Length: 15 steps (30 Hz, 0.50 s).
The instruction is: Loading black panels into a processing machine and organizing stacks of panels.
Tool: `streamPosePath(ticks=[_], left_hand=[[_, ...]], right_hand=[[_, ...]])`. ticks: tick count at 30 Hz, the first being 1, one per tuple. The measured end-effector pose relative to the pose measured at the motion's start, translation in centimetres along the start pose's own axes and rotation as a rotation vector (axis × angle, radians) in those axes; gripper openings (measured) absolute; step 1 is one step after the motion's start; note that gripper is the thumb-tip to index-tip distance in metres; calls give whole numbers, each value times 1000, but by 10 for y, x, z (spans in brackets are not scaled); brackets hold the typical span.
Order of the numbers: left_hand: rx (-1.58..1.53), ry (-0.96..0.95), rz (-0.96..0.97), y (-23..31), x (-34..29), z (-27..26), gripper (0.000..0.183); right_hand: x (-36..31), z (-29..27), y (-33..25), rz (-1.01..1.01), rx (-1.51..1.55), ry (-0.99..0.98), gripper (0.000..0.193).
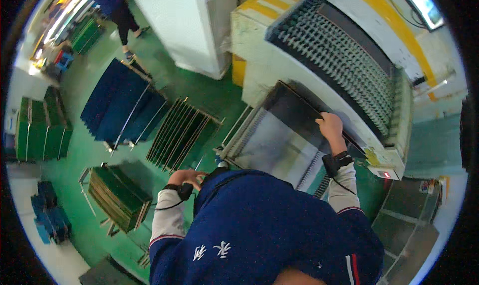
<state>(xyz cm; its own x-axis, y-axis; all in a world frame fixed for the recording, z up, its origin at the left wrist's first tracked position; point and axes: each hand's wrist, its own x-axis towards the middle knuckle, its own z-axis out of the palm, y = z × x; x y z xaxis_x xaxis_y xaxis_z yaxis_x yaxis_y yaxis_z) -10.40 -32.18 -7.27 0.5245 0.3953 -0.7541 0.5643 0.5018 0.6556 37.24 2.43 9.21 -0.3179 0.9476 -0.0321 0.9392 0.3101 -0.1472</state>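
Observation:
My right hand is closed over the upper edge of a dark, thin-rimmed panel, which lies tilted in front of the machine. Below the panel is a pale grey surface with rows of small toothed parts along its sides. Beside my hip hangs my left hand, its fingers loosely apart, with nothing visible in them. Near it stands a rack of upright green boards. Part of the left fingers is hidden against my dark clothing.
The machine carries rows of grey rollers. Stacks of dark blue boards and green boards stand on the green floor at left. A white pillar rises ahead; another person stands far left. Dark panels sit at right.

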Motion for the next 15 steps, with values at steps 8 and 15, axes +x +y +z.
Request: streamPosePath(ticks=[8, 15], left_hand=[[-3, 38, -70, 32, -15, -10, 92], [12, -63, -75, 27, -1, -23, 102]], right_hand=[[-17, -135, -10, -7, 4, 169, 30], [-58, -199, 58, 230, 892, 494, 27]])
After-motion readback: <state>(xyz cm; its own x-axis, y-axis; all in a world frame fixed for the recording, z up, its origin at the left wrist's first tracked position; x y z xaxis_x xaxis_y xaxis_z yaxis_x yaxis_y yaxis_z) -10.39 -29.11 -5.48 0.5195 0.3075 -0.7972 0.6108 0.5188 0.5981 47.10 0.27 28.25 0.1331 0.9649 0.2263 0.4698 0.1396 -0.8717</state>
